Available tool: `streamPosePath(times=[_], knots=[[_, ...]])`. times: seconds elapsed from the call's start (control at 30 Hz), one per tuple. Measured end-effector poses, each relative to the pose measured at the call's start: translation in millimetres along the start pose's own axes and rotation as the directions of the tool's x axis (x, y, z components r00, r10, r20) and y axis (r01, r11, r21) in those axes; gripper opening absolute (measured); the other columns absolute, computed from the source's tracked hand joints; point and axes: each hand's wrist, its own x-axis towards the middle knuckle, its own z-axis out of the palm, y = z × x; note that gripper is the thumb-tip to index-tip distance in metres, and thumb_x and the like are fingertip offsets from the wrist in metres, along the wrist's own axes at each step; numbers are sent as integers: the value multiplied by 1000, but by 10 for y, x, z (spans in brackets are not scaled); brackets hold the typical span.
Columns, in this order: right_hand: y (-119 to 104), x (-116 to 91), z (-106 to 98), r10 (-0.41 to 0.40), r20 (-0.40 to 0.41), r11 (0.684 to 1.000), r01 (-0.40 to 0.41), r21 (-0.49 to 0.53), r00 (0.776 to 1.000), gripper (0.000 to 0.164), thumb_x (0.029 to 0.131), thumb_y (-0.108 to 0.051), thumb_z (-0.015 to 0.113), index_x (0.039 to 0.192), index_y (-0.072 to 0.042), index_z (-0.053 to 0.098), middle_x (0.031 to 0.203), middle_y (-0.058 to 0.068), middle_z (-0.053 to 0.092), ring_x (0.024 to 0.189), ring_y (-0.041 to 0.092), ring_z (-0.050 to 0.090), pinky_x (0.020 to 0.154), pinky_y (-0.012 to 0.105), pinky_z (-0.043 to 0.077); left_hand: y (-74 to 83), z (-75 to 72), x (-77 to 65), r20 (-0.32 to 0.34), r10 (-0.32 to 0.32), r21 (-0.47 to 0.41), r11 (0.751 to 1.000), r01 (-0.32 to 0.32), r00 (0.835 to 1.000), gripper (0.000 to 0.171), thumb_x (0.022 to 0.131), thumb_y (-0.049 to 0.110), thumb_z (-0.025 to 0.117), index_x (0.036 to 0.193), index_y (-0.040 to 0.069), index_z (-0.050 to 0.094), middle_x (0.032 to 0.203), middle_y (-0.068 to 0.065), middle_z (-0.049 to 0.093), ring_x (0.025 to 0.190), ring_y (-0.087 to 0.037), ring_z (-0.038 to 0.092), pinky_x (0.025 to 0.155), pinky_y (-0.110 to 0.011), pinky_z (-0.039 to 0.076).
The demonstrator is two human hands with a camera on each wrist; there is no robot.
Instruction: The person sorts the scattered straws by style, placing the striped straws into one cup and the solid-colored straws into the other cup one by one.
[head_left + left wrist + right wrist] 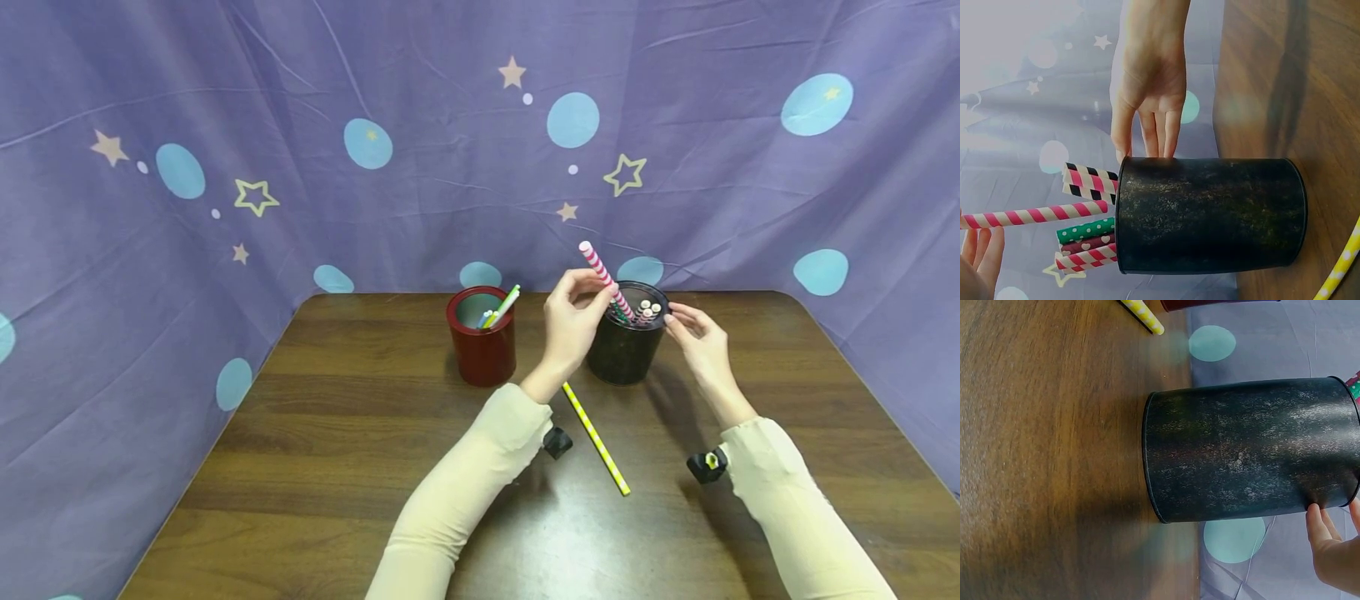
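Note:
My left hand [572,325] pinches a pink-and-white striped paper straw [598,265] between thumb and fingers. The straw slants over the mouth of a black can [626,354]; in the left wrist view its lower end stands just outside the rim, beside other straws. My right hand [697,340] touches the can's right side at the rim, fingers nearly straight. In the right wrist view those fingertips [1314,515] rest on the dark wall. Out of the can poke black-and-pink striped straws [1091,182], a green dotted straw [1085,230] and more pink-striped ones [1088,257].
Left of the black can stands a dark red can [483,358] with several slim green, white, yellow and blue sticks [504,308]. A yellow straw with white markings [596,437] lies on the wooden table [337,467] in front. A purple patterned curtain [420,217] hangs behind.

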Motion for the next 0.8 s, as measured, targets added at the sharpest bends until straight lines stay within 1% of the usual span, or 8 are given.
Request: streamPosePath(times=[0.17,0.27,0.4,0.5,0.53,0.6,0.73,0.8], knots=[[2,2,-5,-8,1,1000,8,1,1000,37,77,-11,68,111,1,58,99,12,61,88,16,61,75,23,50,-57,34,4,14,4,11,1000,-5,1000,17,76,-11,60,91,-14,52,87,-29,59,82,-37,59,74,-33,52],[1,-1,-2,-11,0,1000,11,-14,1000,37,77,-12,68,111,1,58,99,12,61,89,16,61,75,23,50,-192,54,10,14,4,15,1000,-4,1000,17,76,-8,61,91,-12,53,87,-27,61,82,-33,60,74,-30,52],[-6,-9,8,-10,-7,999,10,-33,1000,36,77,-13,68,110,0,59,99,12,62,89,16,61,75,23,50,-378,78,11,3,-22,35,999,22,1000,18,76,-4,64,92,-8,55,87,-22,63,81,-24,61,72,-24,52],[-8,-13,10,-8,-7,999,8,-36,1000,37,77,-13,68,111,0,59,99,12,62,89,16,61,76,23,50,-437,89,1,-2,-36,60,998,36,999,18,76,-2,65,91,-6,57,87,-18,64,79,-16,62,70,-20,51],[-9,-14,9,-8,-6,999,8,-38,1000,37,77,-13,68,111,0,59,99,12,62,89,16,61,76,23,50,-446,92,-3,-1,-35,66,997,35,999,17,76,-2,65,91,-5,57,87,-18,64,78,-15,62,70,-19,51],[-11,-16,7,-7,-6,999,7,-40,1000,37,78,-13,68,111,-1,59,99,12,62,88,16,61,76,23,50,-448,98,-10,8,-32,71,997,31,999,17,76,-2,65,91,-6,57,87,-19,64,77,-18,62,70,-19,51],[-7,-16,8,-8,-13,999,7,-54,1000,36,78,-14,67,110,-1,59,98,11,62,87,15,62,74,22,50,-332,102,-35,30,-24,75,997,22,999,16,76,-7,63,90,-11,56,87,-23,63,78,-29,61,70,-23,52],[-4,-16,8,-9,-14,998,8,-59,1000,36,78,-14,67,110,-1,59,98,11,62,86,15,62,74,22,50,-289,108,-45,37,-24,85,996,21,999,15,76,-8,62,89,-12,56,87,-24,62,78,-31,61,70,-23,52]])
